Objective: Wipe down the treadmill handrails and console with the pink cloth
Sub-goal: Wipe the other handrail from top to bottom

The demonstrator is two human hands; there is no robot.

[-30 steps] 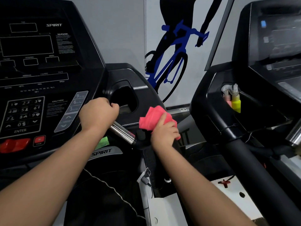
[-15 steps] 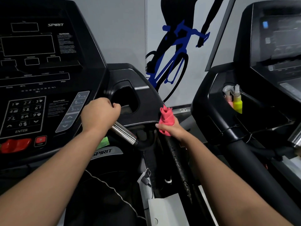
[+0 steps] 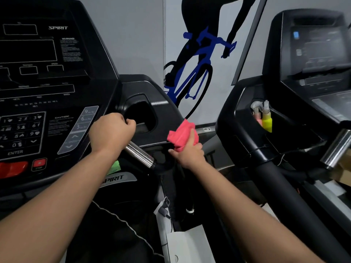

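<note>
Bulging above right grip point(image 3: 187, 153), pink cloth point(image 3: 181, 134)

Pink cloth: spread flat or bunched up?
Bunched: the pink cloth sits crumpled in the right hand, folds sticking out above it.

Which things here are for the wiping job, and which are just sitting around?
For the job: pink cloth in the right hand; chrome handrail in the left hand; console.

Just lying about: yellow bottle and pink bottle in the pocket of the next treadmill; cyclist picture on the wall.
</note>
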